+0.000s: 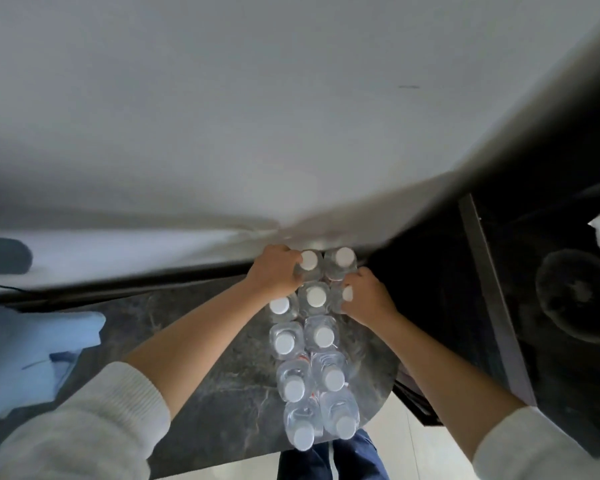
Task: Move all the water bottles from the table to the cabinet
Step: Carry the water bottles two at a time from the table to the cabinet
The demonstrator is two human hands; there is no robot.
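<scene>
Several clear water bottles with white caps stand in two rows on the dark marble table point(222, 375), running from its near edge to the wall. My left hand point(274, 273) grips the far-left bottle point(308, 261) from its left side. My right hand point(366, 297) curls round the right bottle of the second row point(346, 294), whose cap is partly hidden by my fingers. Beside the left hand's bottle stands the far-right bottle point(343, 258), and nearer bottles such as one at the front point(303, 435) are untouched.
A white wall rises behind the table. A light blue cloth point(32, 358) lies at the table's left. To the right is a dark cabinet area with a grey panel edge point(492, 296) and a round dark object point(575, 292). Pale floor shows below the table.
</scene>
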